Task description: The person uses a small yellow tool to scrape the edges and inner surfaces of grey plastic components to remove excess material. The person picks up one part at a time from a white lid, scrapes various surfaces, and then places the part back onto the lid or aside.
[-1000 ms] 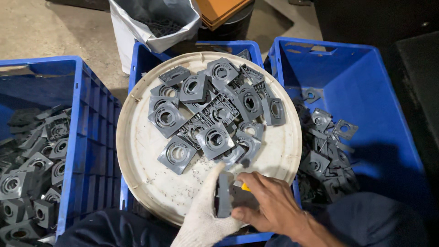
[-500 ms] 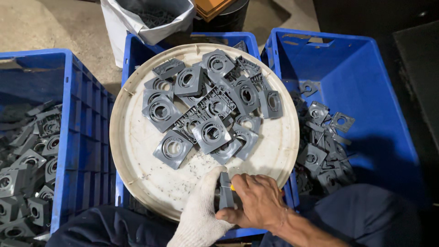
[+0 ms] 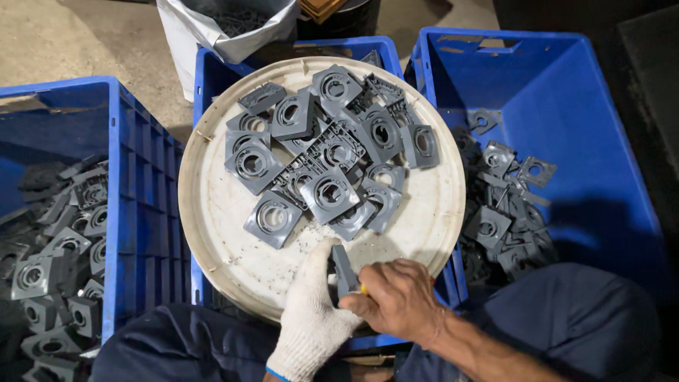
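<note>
Gloved left hand (image 3: 311, 318) and bare right hand (image 3: 396, 301) both grip the grey plate (image 3: 344, 270) between them

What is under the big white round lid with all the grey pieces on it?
The white lid rests on a blue crate; only the crate's rim and corners show. Whatever is inside that crate is covered by the lid.
</note>
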